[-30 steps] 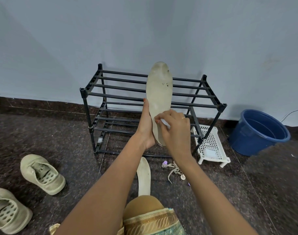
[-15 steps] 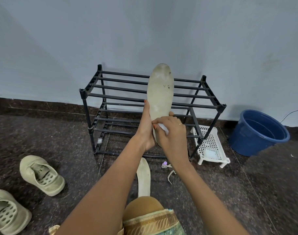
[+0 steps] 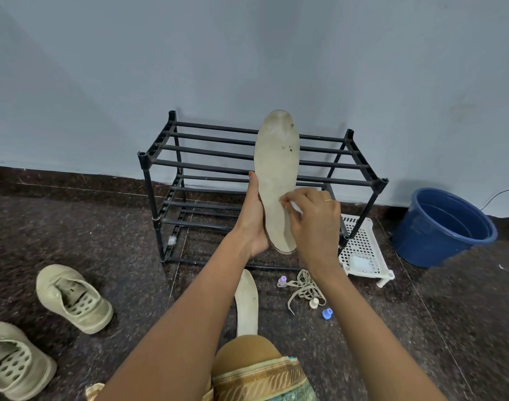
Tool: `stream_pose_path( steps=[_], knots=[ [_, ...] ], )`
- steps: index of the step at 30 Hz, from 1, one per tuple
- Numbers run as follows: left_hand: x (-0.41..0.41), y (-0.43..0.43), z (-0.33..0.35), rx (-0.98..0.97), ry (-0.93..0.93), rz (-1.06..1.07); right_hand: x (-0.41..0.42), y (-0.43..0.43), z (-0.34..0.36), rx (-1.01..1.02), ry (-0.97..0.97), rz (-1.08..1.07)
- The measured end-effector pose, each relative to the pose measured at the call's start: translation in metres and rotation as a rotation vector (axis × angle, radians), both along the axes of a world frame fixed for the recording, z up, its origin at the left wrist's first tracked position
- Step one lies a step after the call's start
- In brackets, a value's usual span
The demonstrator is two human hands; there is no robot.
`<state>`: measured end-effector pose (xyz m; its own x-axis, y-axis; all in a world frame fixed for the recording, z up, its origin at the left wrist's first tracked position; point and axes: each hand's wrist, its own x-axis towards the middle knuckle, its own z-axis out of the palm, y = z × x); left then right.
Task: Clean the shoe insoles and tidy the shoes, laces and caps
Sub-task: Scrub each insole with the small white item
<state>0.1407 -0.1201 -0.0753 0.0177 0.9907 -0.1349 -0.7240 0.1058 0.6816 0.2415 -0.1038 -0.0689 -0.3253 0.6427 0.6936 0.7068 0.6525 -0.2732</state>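
My left hand (image 3: 254, 218) holds a pale insole (image 3: 277, 169) upright by its heel end, in front of the rack. Dark specks mark its toe end. My right hand (image 3: 315, 224) pinches a small white wipe (image 3: 294, 207) against the insole's lower half. A second insole (image 3: 246, 303) lies flat on the floor by my knee. Two beige shoes (image 3: 73, 298) (image 3: 14, 361) sit on the floor at the left. Loose laces (image 3: 304, 287) lie beside purple (image 3: 282, 281), white (image 3: 314, 302) and blue (image 3: 327, 313) caps.
A black two-tier shoe rack (image 3: 207, 163) stands against the pale blue wall. A white perforated tray (image 3: 363, 250) sits at its right foot, and a blue bucket (image 3: 441, 227) farther right. My knee (image 3: 247, 354) is at the bottom centre. The floor is dark speckled stone.
My right hand with the wipe has slid a little down and back up along the lower insole, ending slightly to the right. The left hand's hold is unchanged.
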Motion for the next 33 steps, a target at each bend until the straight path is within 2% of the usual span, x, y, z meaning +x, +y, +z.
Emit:
stream_pose_path(
  steps=[8, 14, 21, 27, 33],
  knots=[
    [-0.001, 0.003, 0.0, 0.025, -0.068, 0.04, 0.012, -0.009, -0.015, -0.083, -0.02, 0.053],
    [-0.003, 0.004, -0.002, 0.055, -0.141, 0.133, 0.021, -0.02, -0.024, -0.227, -0.029, 0.12],
    [-0.004, 0.005, -0.004, 0.056, -0.157, 0.207, 0.015, -0.036, -0.022, -0.478, 0.063, 0.169],
    [-0.004, 0.004, -0.001, 0.052, -0.149, 0.249, 0.008, -0.046, -0.01, -0.742, 0.329, 0.236],
    [-0.005, 0.004, 0.0, 0.04, -0.148, 0.254, 0.005, -0.05, -0.007, -0.752, 0.363, 0.263]
  ],
)
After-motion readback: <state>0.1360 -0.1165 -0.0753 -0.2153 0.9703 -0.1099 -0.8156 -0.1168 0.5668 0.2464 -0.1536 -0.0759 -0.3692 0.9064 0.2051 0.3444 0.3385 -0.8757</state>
